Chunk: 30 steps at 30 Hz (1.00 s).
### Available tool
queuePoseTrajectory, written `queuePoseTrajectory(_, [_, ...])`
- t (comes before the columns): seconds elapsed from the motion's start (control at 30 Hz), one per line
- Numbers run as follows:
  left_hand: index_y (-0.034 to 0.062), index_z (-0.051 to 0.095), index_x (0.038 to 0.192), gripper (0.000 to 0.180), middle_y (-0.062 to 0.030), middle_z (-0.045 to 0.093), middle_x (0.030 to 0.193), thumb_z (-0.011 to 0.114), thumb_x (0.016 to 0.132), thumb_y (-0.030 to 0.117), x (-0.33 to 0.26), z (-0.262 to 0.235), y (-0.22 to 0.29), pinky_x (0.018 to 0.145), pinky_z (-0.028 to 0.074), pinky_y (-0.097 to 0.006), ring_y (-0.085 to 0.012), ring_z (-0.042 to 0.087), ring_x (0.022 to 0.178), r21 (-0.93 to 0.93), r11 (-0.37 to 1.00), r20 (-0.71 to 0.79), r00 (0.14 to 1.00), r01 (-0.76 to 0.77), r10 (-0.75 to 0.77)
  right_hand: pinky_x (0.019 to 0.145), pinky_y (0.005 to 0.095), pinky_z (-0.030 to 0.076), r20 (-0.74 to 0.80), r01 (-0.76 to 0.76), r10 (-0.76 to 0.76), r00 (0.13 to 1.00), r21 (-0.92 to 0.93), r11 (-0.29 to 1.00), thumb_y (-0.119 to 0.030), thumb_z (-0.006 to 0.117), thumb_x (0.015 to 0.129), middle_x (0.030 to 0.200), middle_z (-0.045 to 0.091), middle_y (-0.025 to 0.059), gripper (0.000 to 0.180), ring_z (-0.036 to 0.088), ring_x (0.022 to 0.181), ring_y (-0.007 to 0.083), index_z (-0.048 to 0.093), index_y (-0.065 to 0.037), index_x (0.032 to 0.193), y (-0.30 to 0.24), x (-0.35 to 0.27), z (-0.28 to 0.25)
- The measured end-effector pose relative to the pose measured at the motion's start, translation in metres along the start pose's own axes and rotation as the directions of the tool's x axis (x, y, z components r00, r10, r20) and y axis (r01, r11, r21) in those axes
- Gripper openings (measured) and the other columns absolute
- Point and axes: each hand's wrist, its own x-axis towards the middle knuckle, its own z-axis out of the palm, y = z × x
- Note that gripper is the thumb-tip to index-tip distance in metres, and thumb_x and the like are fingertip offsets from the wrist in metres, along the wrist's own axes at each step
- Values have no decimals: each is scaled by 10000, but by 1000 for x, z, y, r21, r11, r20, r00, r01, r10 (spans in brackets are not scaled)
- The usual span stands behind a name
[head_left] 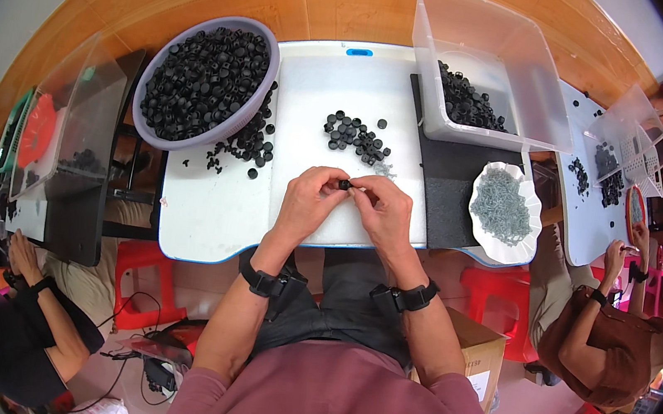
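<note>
A small black cap (344,184) sits between the fingertips of the left hand (309,200) and right hand (383,210), just on the near side of the loose pile of black caps (361,138) on the counter (209,216). The left fingers are pinched together on the cap; the right thumb and forefinger nearly meet against it, but whether they grip it I cannot tell. Fingertips cover most of the cap, hiding its underside. The tiny grey pieces (384,170) beside the pile are hard to make out.
</note>
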Motion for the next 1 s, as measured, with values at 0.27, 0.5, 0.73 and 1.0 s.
queuePoseTrajectory(0.27, [15, 730, 1146, 290, -99, 749, 965, 785, 866, 66, 0, -4, -1, 773, 570, -293, -159, 706, 836, -54, 998, 21, 1000, 10, -9, 590, 261, 517, -14, -53, 53, 999, -10, 999, -7, 750, 865, 880, 734, 89, 133, 671, 665, 144, 752, -10, 997, 0, 0, 0])
queuePoseTrajectory(0.5, [14, 734, 1134, 284, -117, 741, 959, 791, 867, 89, -1, 0, 0, 750, 575, -307, -189, 715, 819, -44, 999, -18, 1000, 15, -16, 603, 266, 522, 0, -28, 28, 1000, -19, 999, 0, 749, 866, 885, 735, 102, 137, 675, 684, 155, 752, -5, 1004, -1, 0, 0])
queuePoseTrajectory(0.73, [16, 721, 1139, 266, -145, 716, 933, 760, 885, 87, -1, 1, 1, 734, 575, -342, -239, 708, 809, -9, 1000, -11, 1000, -10, 10, 623, 274, 525, -5, -63, 63, 998, 11, 998, 19, 735, 872, 882, 736, 110, 134, 676, 697, 168, 751, 3, 1005, 6, -1, 1])
queuePoseTrajectory(1.0, [40, 728, 1158, 276, -89, 709, 885, 766, 892, 102, -1, -1, 2, 689, 539, -294, -162, 666, 745, 7, 1000, 13, 1000, -1, 1, 628, 285, 523, -2, -61, 61, 998, 11, 998, 21, 722, 882, 873, 735, 115, 125, 675, 700, 178, 752, 7, 1003, 1, 1, 0])
